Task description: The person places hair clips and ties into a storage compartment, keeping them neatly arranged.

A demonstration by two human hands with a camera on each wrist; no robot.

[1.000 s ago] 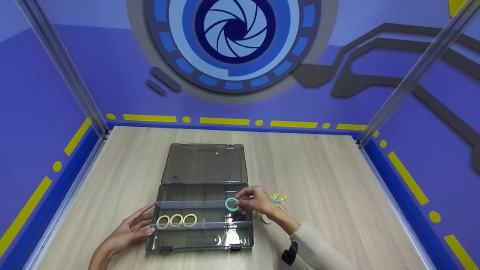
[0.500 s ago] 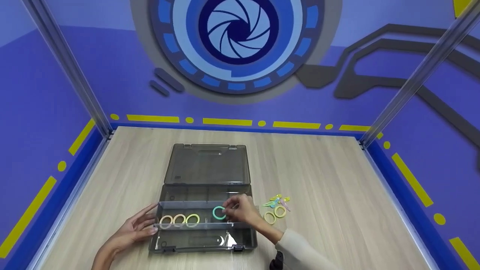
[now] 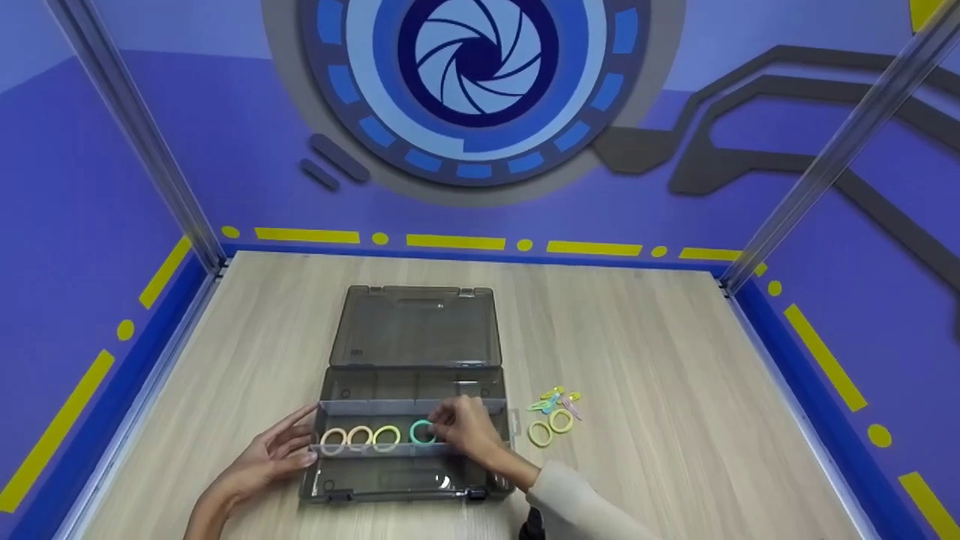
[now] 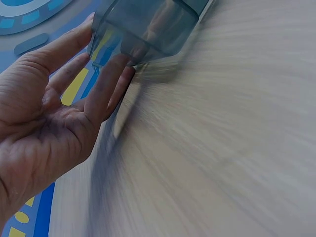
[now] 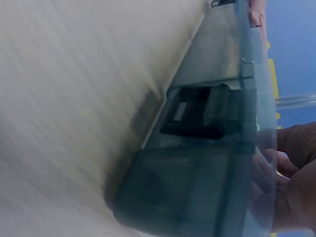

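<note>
My right hand (image 3: 466, 427) pinches a green ring-shaped hair tie (image 3: 412, 433) inside the middle compartment of a smoky clear plastic box (image 3: 405, 480). Left of it in that compartment stand a yellow hair tie (image 3: 386, 427) and two peach ones, side by side against the front divider. With straight fingers, my left hand (image 3: 262, 461) touches the box's left end; in the left wrist view its fingertips rest along the box wall (image 4: 153, 24). From the right wrist view, the box wall with its dark latch (image 5: 192, 113) partly covers my right hand (image 5: 291, 173).
The box's lid (image 3: 416, 326) lies open behind it on the wooden table (image 3: 637, 375). Right of the box lie two yellowish hair ties (image 3: 529, 435) and a small pile of pastel hair clips (image 3: 553, 403). Blue-purple panels enclose the table.
My right hand has carried the green hair tie left and down into the middle compartment, toward the yellow one. The left hand has stayed at the box's end.
</note>
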